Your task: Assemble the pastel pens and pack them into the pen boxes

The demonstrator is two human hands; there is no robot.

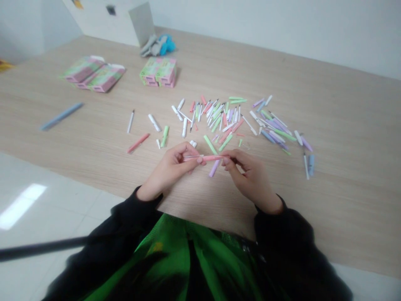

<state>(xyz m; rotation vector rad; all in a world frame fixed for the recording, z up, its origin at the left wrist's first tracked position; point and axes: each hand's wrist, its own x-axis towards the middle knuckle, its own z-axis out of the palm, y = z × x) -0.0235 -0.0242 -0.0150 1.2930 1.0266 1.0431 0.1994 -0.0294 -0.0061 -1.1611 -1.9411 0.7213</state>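
Between my two hands, close above the table's near part, lies a pink pen (211,158), held level. My left hand (175,163) pinches its left end, and a thin white piece shows along the fingers there. The fingertips of my right hand (246,171) close on its right end. Just below the pen, a purple pen part (214,168) rests on the table. Green pen parts (210,144) lie right behind my hands. Farther back spreads a heap of mixed pen parts (219,115) in white, green, pink and purple, several with dark tips.
To the right lies a second group of pen parts (274,129). At left are a pink pen (138,143), a white refill (130,121) and a long blue pen (62,116). Pink-green boxes (158,72), flat cartons (94,74) and grey-blue gloves (158,45) sit at the back.
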